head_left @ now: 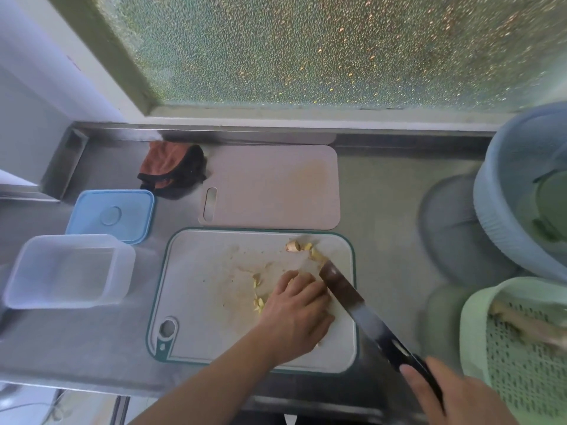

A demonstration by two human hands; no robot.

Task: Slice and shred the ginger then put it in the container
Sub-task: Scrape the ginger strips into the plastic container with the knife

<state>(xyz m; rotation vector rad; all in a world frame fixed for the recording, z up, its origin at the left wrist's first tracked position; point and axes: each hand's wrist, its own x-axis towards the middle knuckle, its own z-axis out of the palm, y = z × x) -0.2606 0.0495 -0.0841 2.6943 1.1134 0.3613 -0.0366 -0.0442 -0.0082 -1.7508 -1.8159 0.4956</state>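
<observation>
One clear container (66, 271) bare inside | left hand (294, 314) curled on ginger (302, 276) | right hand (445, 394) grips knife (362, 308)

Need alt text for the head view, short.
A left hand holds ginger on a teal-rimmed white cutting board while the right hand slices with a black-handled knife; an empty clear plastic container sits left.
</observation>
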